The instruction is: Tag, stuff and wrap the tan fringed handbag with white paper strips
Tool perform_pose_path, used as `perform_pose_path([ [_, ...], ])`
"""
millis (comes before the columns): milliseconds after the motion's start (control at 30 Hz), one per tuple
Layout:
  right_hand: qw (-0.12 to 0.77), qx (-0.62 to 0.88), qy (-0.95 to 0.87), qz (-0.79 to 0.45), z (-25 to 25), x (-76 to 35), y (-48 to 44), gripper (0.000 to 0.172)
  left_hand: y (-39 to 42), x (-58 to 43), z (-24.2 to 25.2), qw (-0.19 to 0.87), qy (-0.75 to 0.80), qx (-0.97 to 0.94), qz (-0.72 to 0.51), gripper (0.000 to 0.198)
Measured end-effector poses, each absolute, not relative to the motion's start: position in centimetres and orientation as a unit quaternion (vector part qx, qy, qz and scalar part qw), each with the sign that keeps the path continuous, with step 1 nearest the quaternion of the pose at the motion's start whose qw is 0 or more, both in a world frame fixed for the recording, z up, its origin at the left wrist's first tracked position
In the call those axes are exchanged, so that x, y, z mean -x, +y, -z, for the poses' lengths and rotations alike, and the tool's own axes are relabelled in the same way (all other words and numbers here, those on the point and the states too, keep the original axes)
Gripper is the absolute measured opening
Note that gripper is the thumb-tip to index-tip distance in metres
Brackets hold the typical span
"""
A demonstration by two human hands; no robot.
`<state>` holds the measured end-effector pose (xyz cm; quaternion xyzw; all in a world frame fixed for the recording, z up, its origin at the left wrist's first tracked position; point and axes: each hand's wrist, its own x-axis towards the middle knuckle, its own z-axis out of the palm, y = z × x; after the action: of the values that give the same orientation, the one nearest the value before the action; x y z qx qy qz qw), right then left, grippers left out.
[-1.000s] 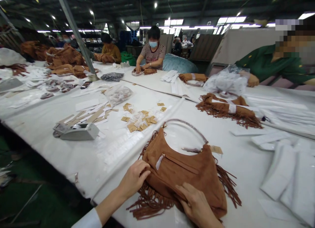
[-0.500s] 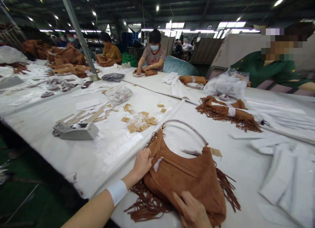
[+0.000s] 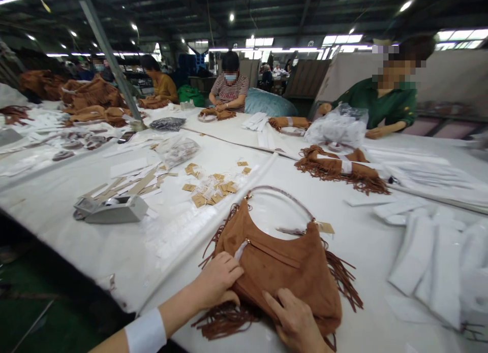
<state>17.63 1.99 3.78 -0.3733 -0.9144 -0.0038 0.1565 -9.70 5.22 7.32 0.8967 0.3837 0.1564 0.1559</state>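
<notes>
The bag [image 3: 282, 264] lies under both hands; the tape dispenser [image 3: 110, 210] sits left of the left hand [image 3: 217, 281], tags [image 3: 213, 188] beyond.

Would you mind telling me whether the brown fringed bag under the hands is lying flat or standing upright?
Lying flat: the brown fringed bag rests on its side on the white table, handle spread beyond it.

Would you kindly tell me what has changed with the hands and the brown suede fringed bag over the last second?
The left hand slid up to the bag's upper left edge by the zipper's white tab, then came back down onto the left side of the brown suede fringed bag. The right hand kept pressing the bag's lower part. The bag stayed flat on the white table, handle up; the grey tape dispenser did not move.
</notes>
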Motion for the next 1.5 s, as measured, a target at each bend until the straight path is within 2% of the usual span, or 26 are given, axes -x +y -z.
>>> perform_pose_path([
  [100, 0.135, 0.406, -0.904, -0.003, -4.2, -17.2, 1.9, 0.044, 5.3, 8.8, -5.9, 0.126, 0.438, -0.887, -0.077, 0.012],
  [167, 0.116, 0.430, -0.895, -0.016, -4.8, -17.2, 2.1, 0.036, 5.6, 8.4, -5.2, 0.119, 0.452, -0.882, -0.061, 0.005],
  [233, 0.112, 0.447, -0.886, -0.044, -5.5, -17.7, 2.2, 0.032, 5.8, 8.3, -4.9, 0.120, 0.455, -0.881, -0.058, 0.006],
  [333, 0.159, 0.456, -0.872, -0.081, -6.8, -20.0, 1.8, 0.054, 5.6, 8.5, -4.9, 0.119, 0.450, -0.882, -0.068, 0.010],
  [400, 0.209, 0.463, -0.858, -0.076, -7.5, -22.2, 0.9, 0.060, 5.4, 8.7, -4.9, 0.119, 0.448, -0.883, -0.077, 0.013],
  [533, 0.245, 0.456, -0.855, -0.038, -8.4, -26.0, -0.8, 0.046, 5.1, 9.1, -4.6, 0.136, 0.434, -0.886, -0.091, 0.012],
  [667, 0.180, 0.458, -0.870, -0.021, -8.9, -28.4, -1.3, 0.034, 5.0, 9.6, -4.1, 0.146, 0.411, -0.891, -0.123, 0.013],
  [833, 0.155, 0.433, -0.888, -0.026, -10.1, -29.3, 0.3, 0.023, 4.8, 9.3, -3.9, 0.139, 0.411, -0.896, -0.101, 0.018],
  [933, 0.076, 0.403, -0.911, -0.043, -11.7, -28.6, 2.2, 0.026, 4.4, 8.6, -4.5, 0.111, 0.422, -0.897, -0.072, 0.018],
  [1033, -0.017, 0.367, -0.930, -0.018, -12.9, -27.7, 3.7, 0.019, 4.0, 7.4, -5.5, 0.084, 0.427, -0.899, -0.052, 0.025],
  [1133, -0.052, 0.329, -0.943, 0.017, -12.5, -27.5, 4.3, 0.020, 3.6, 6.5, -5.8, 0.069, 0.393, -0.915, -0.055, 0.035],
  [1267, 0.091, 0.376, -0.919, -0.073, -9.8, -28.5, 4.5, 0.019, 3.5, 6.5, -4.1, 0.073, 0.365, -0.923, -0.096, 0.024],
  [1333, 0.161, 0.434, -0.880, -0.105, -8.3, -28.9, 4.4, 0.016, 3.7, 6.8, -2.8, 0.080, 0.353, -0.920, -0.153, 0.028],
  [1500, 0.227, 0.524, -0.814, -0.109, -6.4, -28.9, 3.6, 0.013, 4.0, 7.0, -1.3, 0.085, 0.334, -0.907, -0.242, 0.030],
])
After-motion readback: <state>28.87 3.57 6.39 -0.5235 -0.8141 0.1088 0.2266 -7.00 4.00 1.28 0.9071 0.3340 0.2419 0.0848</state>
